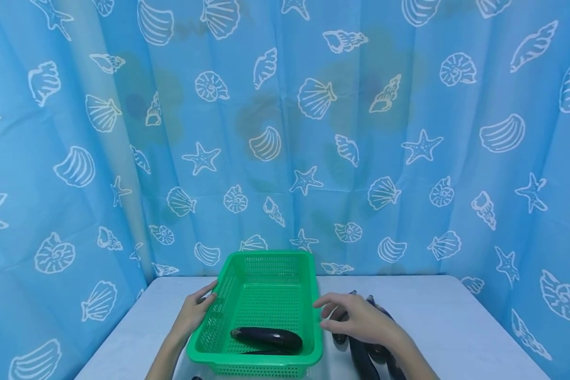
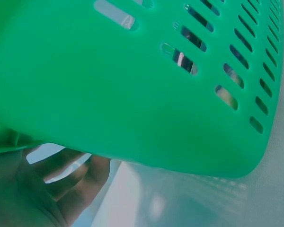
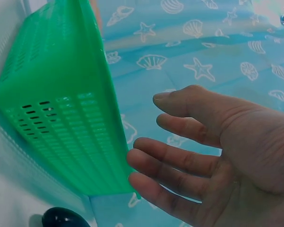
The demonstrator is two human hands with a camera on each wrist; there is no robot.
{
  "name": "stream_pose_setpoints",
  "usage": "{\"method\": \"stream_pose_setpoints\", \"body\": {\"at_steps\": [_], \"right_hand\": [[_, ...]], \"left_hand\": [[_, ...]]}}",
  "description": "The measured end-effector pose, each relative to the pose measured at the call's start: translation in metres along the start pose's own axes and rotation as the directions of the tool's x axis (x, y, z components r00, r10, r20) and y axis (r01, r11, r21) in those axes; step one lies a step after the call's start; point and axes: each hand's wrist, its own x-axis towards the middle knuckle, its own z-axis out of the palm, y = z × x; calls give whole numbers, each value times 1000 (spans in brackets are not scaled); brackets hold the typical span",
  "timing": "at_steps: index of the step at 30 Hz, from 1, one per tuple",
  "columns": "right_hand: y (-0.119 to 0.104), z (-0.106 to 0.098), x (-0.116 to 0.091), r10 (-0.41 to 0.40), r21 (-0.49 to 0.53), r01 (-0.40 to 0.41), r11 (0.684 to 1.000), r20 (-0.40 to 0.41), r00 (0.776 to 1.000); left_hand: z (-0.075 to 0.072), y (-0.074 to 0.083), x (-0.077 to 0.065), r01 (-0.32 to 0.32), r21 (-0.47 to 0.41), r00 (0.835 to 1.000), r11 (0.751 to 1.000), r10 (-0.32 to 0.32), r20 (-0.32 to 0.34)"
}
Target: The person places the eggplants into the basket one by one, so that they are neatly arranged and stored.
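Note:
A green plastic basket [image 1: 272, 303] with slotted walls stands on the table. A dark purple eggplant [image 1: 268, 338] lies across its near end, with another dark one partly showing beside it. My left hand [image 1: 190, 315] touches the basket's left side, fingers stretched along the outer wall; the left wrist view shows part of this hand [image 2: 61, 184] below the green wall. Just off the right rim, my right hand [image 1: 356, 318] hovers with loosely bent fingers and holds nothing. Beneath and beside it lie several eggplants [image 1: 362, 360], partly hidden by the hand and forearm.
A white table [image 1: 437, 316] carries everything. Behind it and along both sides hangs a blue curtain [image 1: 285, 158] with white shell and starfish prints. A small dark object [image 1: 197, 378] peeks in at the bottom edge, left of the basket; its kind is unclear.

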Motion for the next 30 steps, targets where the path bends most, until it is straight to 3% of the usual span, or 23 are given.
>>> {"method": "stream_pose_setpoints", "body": {"at_steps": [11, 19, 30], "right_hand": [[6, -11, -6, 69, -25, -69, 997, -13, 998], [14, -18, -10, 50, -44, -51, 998, -18, 999], [22, -25, -16, 93, -34, -94, 995, -31, 995]], "left_hand": [[0, 1, -2, -7, -8, 1000, 1000, 6, -15], [1, -1, 0, -12, -12, 1000, 1000, 11, -21], [1, 1, -2, 4, -14, 1000, 1000, -4, -18]]}}
